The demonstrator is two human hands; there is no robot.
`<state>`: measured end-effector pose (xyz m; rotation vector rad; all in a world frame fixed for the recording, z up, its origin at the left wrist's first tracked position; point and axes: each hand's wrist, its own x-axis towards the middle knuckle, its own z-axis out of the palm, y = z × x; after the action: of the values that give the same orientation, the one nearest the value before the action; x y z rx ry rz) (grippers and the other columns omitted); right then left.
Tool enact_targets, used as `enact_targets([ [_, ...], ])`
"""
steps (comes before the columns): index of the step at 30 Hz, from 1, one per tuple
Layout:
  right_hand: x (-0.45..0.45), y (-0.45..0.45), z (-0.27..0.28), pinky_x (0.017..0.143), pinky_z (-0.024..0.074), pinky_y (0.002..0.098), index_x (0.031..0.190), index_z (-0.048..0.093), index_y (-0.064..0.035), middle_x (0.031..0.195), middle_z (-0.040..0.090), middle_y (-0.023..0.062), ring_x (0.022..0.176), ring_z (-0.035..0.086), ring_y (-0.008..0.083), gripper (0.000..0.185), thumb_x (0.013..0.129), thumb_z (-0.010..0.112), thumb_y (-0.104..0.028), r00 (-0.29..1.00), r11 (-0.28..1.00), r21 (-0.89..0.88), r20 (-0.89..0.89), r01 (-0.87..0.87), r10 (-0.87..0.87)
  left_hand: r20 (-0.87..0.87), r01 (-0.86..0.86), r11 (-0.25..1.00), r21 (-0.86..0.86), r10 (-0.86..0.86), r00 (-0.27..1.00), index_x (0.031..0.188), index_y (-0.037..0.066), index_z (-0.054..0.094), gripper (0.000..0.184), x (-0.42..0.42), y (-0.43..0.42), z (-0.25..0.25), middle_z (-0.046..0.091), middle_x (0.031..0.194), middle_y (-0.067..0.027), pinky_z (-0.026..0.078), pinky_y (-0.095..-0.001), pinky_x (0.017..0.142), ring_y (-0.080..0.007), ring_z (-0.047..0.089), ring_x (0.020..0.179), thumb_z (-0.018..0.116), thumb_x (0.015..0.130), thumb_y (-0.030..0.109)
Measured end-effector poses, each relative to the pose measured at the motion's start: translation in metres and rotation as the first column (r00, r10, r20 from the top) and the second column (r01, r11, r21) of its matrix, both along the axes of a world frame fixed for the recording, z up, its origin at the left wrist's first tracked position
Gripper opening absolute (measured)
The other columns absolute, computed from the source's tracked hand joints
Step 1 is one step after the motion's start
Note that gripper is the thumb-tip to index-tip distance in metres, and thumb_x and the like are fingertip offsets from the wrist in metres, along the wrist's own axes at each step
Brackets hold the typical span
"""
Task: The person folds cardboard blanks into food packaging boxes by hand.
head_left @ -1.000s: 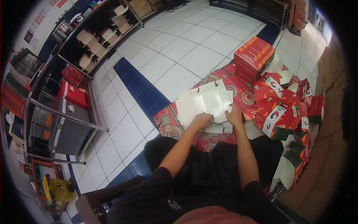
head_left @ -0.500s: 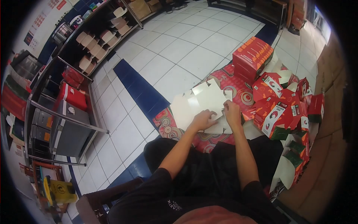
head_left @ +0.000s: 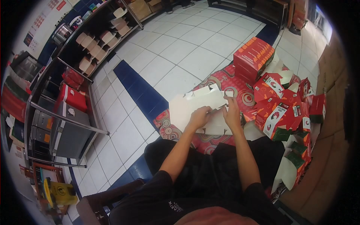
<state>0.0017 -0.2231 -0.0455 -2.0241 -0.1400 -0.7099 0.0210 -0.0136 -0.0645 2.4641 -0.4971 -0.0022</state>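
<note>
A flat cardboard box blank (head_left: 182, 112), its plain white side facing up, lies on the patterned red cloth (head_left: 165, 125) in front of my knees. Part of its far side stands bent up, with small tabs along the edges. My left hand (head_left: 200, 117) is closed, fingers curled at the edge of the raised panel. At the blank's right end, my right hand (head_left: 231, 110) pinches a corner flap between thumb and fingers. Right of that hand lies a pile of red printed box pieces (head_left: 275, 116).
A red printed carton (head_left: 253, 58) stands on the cloth's far right. To the left, a metal rack (head_left: 67, 120) holds grey and red containers. Stacked pale boxes (head_left: 92, 47) fill a shelf at the upper left. Brown cardboard (head_left: 330, 131) lines the right side.
The blank's far panel has bent up further and looks narrower. My left hand's fingers have curled in from a looser spread, and my right hand has shifted slightly nearer me.
</note>
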Motion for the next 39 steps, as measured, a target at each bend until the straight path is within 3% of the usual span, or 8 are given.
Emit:
enact_targets([
  [6,0.013,-0.012,-0.034,0.091,0.0599,0.0444,0.128,0.062,0.0003,0.121,0.071,0.0195,0.110,0.075,0.0342,0.032,0.097,0.070,-0.003,0.907,0.958,0.228,-0.340,-0.175,0.247,-0.049,0.090,0.991,-0.098,-0.095,0.994,0.122,0.005,0.072,0.029,0.010,0.028,0.004,0.079,0.101,-0.0192,0.058,-0.0447,0.082,-0.0364,0.076,0.090,0.077,0.095,0.015],
  [13,0.008,-0.005,-0.009,0.093,0.0567,0.0395,0.121,0.061,0.0004,0.115,0.070,0.0147,0.107,0.072,0.0263,0.022,0.104,0.067,-0.012,0.901,0.903,0.229,-0.160,-0.363,0.403,-0.293,-0.174,0.942,-0.287,0.087,0.952,0.120,0.003,0.073,0.033,0.012,0.050,0.034,0.080,0.103,-0.0199,0.060,-0.0410,0.086,-0.0298,0.079,0.096,0.083,0.095,0.022],
  [18,0.013,-0.001,-0.015,0.094,0.0541,0.0355,0.119,0.063,-0.0031,0.113,0.068,0.0076,0.109,0.066,0.0170,0.015,0.107,0.063,-0.012,0.843,0.767,0.536,-0.174,-0.352,0.508,-0.207,-0.157,0.900,-0.406,0.076,0.975,0.117,0.000,0.076,0.028,0.023,0.063,0.034,0.081,0.104,-0.0156,0.058,-0.0373,0.088,-0.0220,0.076,0.096,0.079,0.099,0.021],
  [23,0.002,-0.006,0.009,0.094,0.0535,0.0355,0.116,0.065,-0.0047,0.109,0.066,0.0071,0.109,0.066,0.0181,0.013,0.103,0.064,-0.008,0.778,0.751,0.429,-0.156,-0.502,0.609,-0.229,-0.212,0.911,-0.355,0.135,0.964,0.119,0.001,0.076,0.028,0.018,0.067,0.041,0.081,0.107,-0.0162,0.058,-0.0380,0.092,-0.0246,0.076,0.099,0.077,0.100,0.021],
  [28,-0.001,-0.009,0.009,0.092,0.0541,0.0382,0.110,0.068,-0.0032,0.107,0.065,0.0109,0.110,0.067,0.0253,0.014,0.096,0.069,-0.006,0.764,0.790,0.218,-0.208,-0.573,0.611,-0.004,0.026,0.952,-0.304,-0.029,1.000,0.120,0.001,0.074,0.025,0.017,0.064,0.027,0.078,0.111,-0.0143,0.057,-0.0371,0.092,-0.0242,0.072,0.102,0.075,0.102,0.018],
  [33,-0.006,-0.001,0.004,0.084,0.0546,0.0421,0.108,0.068,-0.0012,0.108,0.065,0.0164,0.098,0.069,0.0319,0.019,0.093,0.077,-0.008,0.806,0.815,-0.078,-0.227,-0.575,0.547,-0.067,0.054,0.971,-0.233,-0.071,0.995,0.122,0.002,0.072,0.025,0.008,0.048,0.036,0.077,0.107,-0.0133,0.057,-0.0378,0.090,-0.0234,0.072,0.099,0.075,0.101,0.013],
  [36,-0.006,0.004,0.004,0.080,0.0547,0.0417,0.107,0.068,-0.0007,0.106,0.064,0.0157,0.088,0.068,0.0318,0.019,0.092,0.078,-0.005,0.845,0.872,0.157,-0.217,-0.464,0.489,-0.145,0.070,0.969,-0.238,-0.106,0.984,0.123,0.002,0.072,0.025,0.004,0.042,0.043,0.077,0.105,-0.0131,0.056,-0.0378,0.088,-0.0225,0.072,0.097,0.075,0.100,0.012],
  [39,-0.006,0.007,0.011,0.078,0.0549,0.0407,0.107,0.067,0.0001,0.105,0.063,0.0154,0.086,0.069,0.0309,0.018,0.092,0.078,-0.003,0.872,0.876,0.149,-0.115,-0.459,0.477,-0.167,0.053,0.968,-0.246,-0.096,0.981,0.123,0.002,0.072,0.023,0.003,0.042,0.047,0.076,0.104,-0.0132,0.056,-0.0375,0.087,-0.0218,0.071,0.095,0.073,0.102,0.013],
])
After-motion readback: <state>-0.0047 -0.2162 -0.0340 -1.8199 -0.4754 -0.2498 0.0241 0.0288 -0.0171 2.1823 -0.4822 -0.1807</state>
